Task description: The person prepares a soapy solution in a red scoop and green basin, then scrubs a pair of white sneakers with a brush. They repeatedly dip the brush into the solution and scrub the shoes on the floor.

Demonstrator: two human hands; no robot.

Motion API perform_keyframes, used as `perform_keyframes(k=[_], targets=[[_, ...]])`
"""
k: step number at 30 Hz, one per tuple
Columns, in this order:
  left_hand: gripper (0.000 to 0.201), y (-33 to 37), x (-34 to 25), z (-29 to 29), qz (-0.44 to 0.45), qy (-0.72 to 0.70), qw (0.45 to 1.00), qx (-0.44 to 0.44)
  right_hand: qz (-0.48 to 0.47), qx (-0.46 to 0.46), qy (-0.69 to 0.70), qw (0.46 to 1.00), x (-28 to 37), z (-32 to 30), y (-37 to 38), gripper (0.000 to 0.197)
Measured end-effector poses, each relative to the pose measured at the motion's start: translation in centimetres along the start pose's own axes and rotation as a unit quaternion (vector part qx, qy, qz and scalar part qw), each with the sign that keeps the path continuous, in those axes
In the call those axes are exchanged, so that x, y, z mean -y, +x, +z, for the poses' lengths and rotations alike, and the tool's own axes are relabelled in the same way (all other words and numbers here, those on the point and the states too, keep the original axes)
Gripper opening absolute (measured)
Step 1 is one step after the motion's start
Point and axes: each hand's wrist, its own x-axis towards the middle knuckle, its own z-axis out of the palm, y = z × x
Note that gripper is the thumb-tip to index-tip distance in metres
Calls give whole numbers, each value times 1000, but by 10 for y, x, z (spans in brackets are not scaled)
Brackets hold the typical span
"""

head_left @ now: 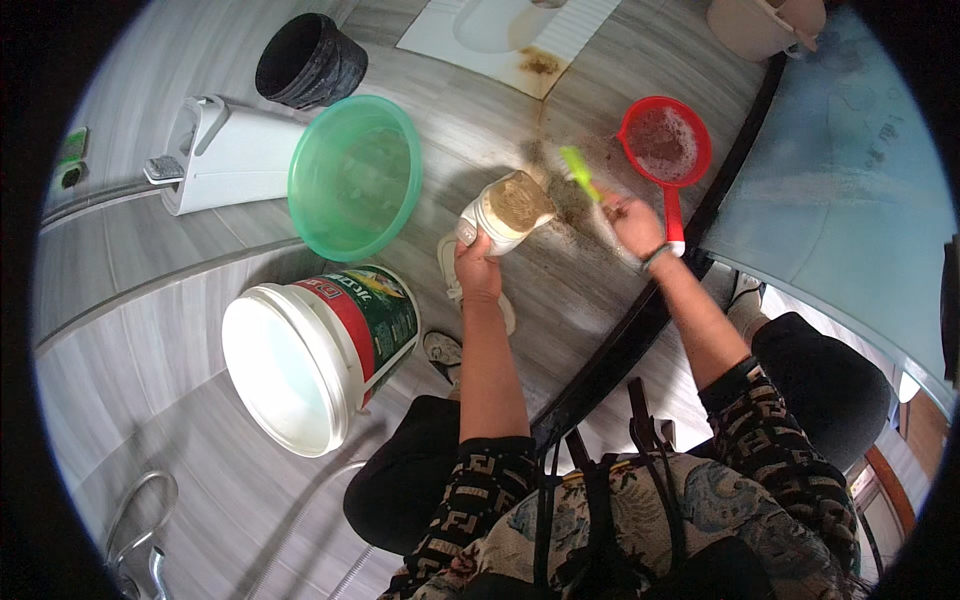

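My left hand [474, 262] is wrapped round a white plastic tub [486, 222], tilted with its mouth upward. Brown, caked-looking stuff [520, 204] shows at the tub's mouth. To the right, my right hand [632, 226] is closed on a bright green tool [576, 166], held low over the floor. Motion blurs the tool's end, so I cannot tell whether it is a brush or a scoop. Dark brown, grainy dirt [568, 203] is spread on the floor between the tub and my right hand.
A red dipper [673, 210] with foamy water lies right of my right hand. On the left stand a green basin [305, 190], a white bucket [345, 350], a black bucket [350, 65] and a white bin-like container [240, 150]. A squat toilet [460, 25] is ahead; a dark sill [640, 325] crosses the floor.
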Motion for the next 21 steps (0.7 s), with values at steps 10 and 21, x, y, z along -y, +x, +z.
perform_keyframes(k=[10, 21], targets=[[40, 3, 11, 33, -23, -5, 1000, -18, -14, 74, -175, 982, -40, 28, 30, 32], [41, 6, 10, 18, -4, -30, 998, -55, -118, 14, -179, 977, -7, 32, 17, 37]])
